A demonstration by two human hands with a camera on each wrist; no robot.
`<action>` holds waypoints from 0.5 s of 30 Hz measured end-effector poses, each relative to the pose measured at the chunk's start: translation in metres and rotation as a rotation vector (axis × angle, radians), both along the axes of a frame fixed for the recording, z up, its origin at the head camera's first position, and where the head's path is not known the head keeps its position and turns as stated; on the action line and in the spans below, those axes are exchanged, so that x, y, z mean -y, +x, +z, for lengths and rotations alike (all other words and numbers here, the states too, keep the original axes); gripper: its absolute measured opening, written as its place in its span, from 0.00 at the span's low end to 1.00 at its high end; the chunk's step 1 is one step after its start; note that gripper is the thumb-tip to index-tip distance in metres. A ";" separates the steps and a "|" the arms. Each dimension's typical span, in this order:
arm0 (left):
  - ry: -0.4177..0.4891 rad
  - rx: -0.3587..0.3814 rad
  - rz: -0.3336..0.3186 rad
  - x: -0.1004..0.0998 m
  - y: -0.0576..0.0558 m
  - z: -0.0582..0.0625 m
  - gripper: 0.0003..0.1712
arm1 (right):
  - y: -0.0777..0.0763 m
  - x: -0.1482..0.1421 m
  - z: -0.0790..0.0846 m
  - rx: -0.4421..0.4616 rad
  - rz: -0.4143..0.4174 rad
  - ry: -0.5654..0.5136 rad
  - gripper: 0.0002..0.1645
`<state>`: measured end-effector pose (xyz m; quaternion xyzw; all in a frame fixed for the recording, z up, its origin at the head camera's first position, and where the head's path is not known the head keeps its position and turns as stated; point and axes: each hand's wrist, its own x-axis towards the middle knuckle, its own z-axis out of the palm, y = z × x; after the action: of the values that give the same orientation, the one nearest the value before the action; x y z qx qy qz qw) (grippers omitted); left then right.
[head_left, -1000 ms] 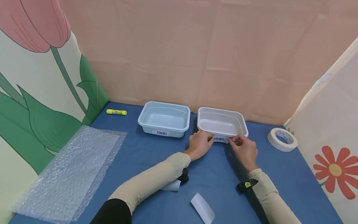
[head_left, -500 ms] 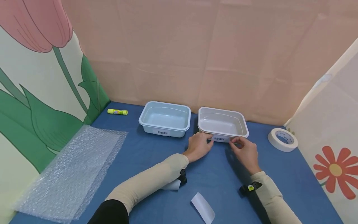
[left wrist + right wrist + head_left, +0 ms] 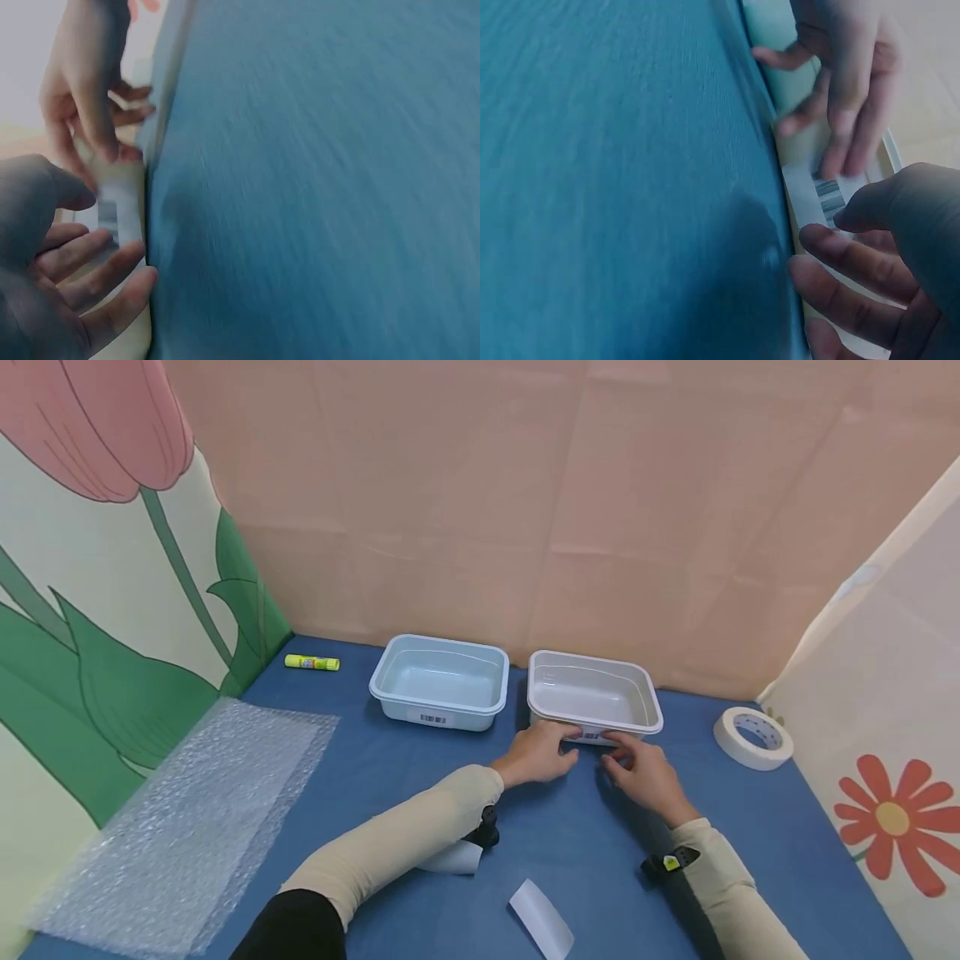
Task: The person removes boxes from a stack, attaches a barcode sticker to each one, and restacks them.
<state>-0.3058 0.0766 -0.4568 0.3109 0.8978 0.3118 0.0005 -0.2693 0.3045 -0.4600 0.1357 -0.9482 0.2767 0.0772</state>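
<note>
A pale grey plastic box [image 3: 633,727] stands near the back wall, right of centre in the head view. On its front side sits a white label [image 3: 804,196] with a dark barcode, partly covered by fingers. My left hand [image 3: 534,755] touches the label's left part with its fingers extended. From the right, my right hand [image 3: 647,777] reaches the label's other end, its index finger stretched along the box front and its other fingers loosely bent. Neither hand grips anything. Left of it stands a light blue box [image 3: 480,722] bearing a similar barcode label [image 3: 432,719].
Bubble wrap [image 3: 195,827] covers the left of the blue table [image 3: 420,777]. A yellow-green glue stick [image 3: 312,662] lies at the back left. A roll of white tape [image 3: 750,752] is at right. White paper pieces [image 3: 542,918] lie in front, one partly under the left forearm.
Both hands have gone from pinching the label's ends to touching the box front with extended fingers. The label's lower edge, raised earlier, now lies closer to the box.
</note>
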 end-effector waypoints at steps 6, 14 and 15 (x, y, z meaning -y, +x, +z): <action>0.027 0.077 0.017 0.014 -0.005 0.002 0.22 | 0.006 -0.014 0.007 0.043 -0.092 0.017 0.25; -0.129 0.125 -0.106 0.000 -0.008 -0.003 0.26 | -0.005 0.002 0.002 0.048 0.079 0.033 0.23; -0.146 0.118 -0.107 -0.001 -0.008 -0.004 0.27 | -0.006 0.005 0.001 0.051 0.088 0.035 0.23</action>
<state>-0.3141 0.0777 -0.4606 0.3385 0.8987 0.2629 0.0929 -0.2752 0.2991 -0.4591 0.1714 -0.9477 0.2664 0.0386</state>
